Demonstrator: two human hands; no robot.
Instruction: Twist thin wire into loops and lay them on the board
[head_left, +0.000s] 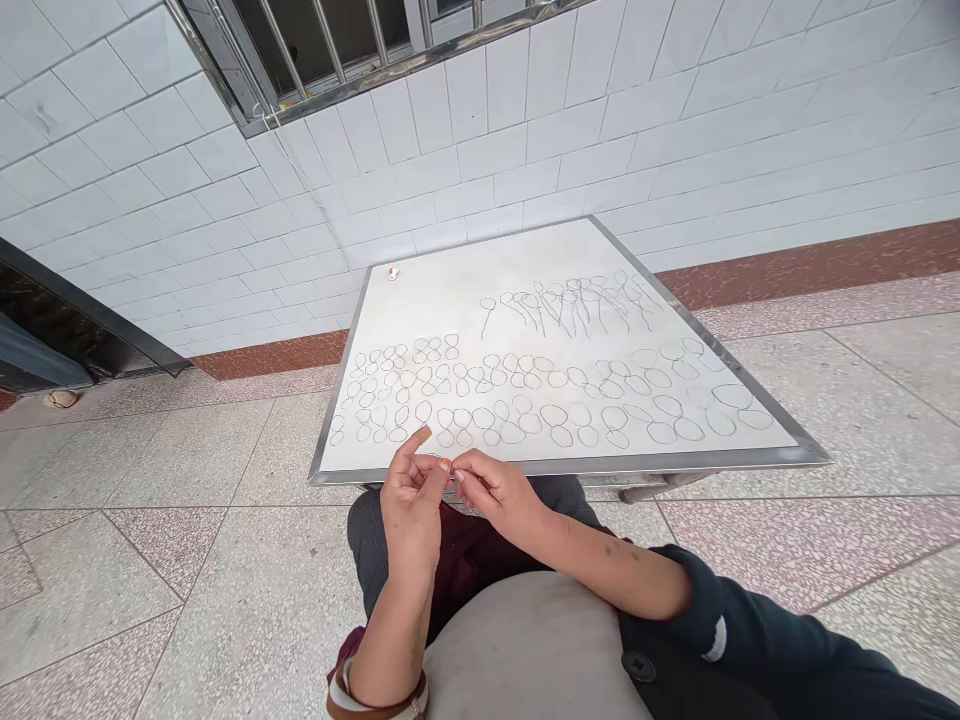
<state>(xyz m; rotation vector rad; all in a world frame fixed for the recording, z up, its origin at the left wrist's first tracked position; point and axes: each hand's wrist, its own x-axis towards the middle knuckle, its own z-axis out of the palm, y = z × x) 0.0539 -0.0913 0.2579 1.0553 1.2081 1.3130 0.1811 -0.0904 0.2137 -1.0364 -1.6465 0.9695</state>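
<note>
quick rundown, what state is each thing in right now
left hand: fingers bent, one raised; grip too small to tell
right hand: fingertips close to the left's
thin dark loops: in rows on the table, many touching
stemmed loops: bunched, overlapping
table: upright
right sleeve: pushed up
window: barred

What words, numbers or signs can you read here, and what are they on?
None that can be read.
White patch on the dark sleeve: no letters can be made out.
Small red-and-white thing on the white table: too small to tell.
Thin dark loops: some pairs look like an 8, but they are loops, not writing.
</note>
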